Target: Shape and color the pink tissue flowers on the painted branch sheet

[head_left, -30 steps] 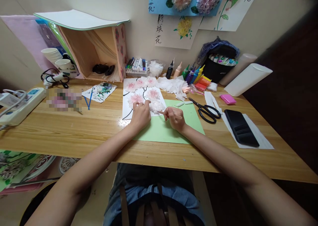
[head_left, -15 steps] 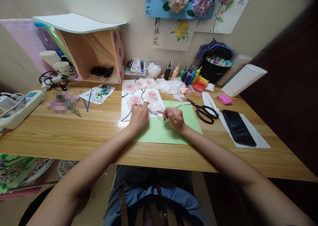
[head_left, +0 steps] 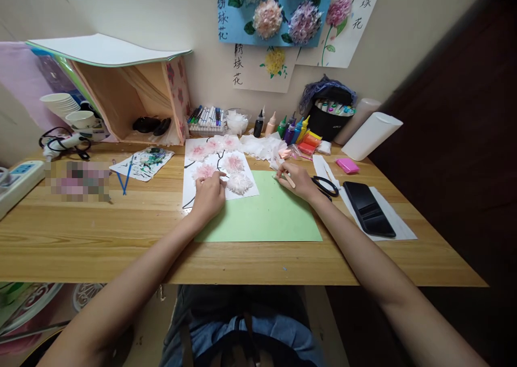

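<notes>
My left hand rests on the white paper with its fingers curled and tips hidden; what they hold, if anything, I cannot make out. Pink and white tissue flowers and black painted branches cover this sheet. A fluffy white flower lies just right of that hand. Beneath the sheet is a green paper. Over its upper right part, my right hand is closed on a flat wooden craft stick. The right fingertips are at a small whitish piece, partly covered.
Behind the sheet lie crumpled white tissue and several paint bottles. Black-handled scissors, partly behind my right wrist, and a phone are on the right. A paint-stained paper and blue sticks lie left.
My right hand has moved away from the white flower, up and right to the whitish piece, still with the stick. My left hand stays at the flower sheet. The camera view has shifted.
</notes>
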Tool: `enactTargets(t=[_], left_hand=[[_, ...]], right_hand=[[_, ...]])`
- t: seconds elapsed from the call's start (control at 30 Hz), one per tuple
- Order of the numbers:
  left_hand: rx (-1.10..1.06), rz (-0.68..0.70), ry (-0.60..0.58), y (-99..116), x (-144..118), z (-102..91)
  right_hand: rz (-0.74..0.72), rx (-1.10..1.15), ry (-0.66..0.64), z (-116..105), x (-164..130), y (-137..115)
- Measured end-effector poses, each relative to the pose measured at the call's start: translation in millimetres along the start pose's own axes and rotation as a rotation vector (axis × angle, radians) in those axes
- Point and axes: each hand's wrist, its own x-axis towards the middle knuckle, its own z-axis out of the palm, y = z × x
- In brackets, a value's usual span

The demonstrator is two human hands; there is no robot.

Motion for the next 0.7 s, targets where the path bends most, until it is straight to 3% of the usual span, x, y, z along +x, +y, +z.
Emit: enactTargets(t=[0.13, 0.23, 0.33, 0.47, 0.7], left_hand=[[-0.042, -0.009, -0.01, 0.1, -0.1, -0.8], [-0.026, 0.031, 0.053, 4.0, -3.1, -2.3], [-0.097, 0.174, 0.103, 13.0, -8.5, -4.3], [-0.275, 0.285, 0.026, 24.9, -14.5, -3.1], [-0.471, 0.216, -0.01, 24.5, -12.3, 1.1]], right_hand=[[0.059, 0.142, 0.034, 4.3, -0.4, -14.6], [0.178, 0.52, -0.013, 15.2, -1.8, -36.6], [0.248, 0.808, -0.076, 29.5, -5.6, -62.2], [0.253, 0.889, -0.109, 42.2, -11.2, -82.7], [0.281, 0.903, -0.119, 48.3, -13.3, -80.5]])
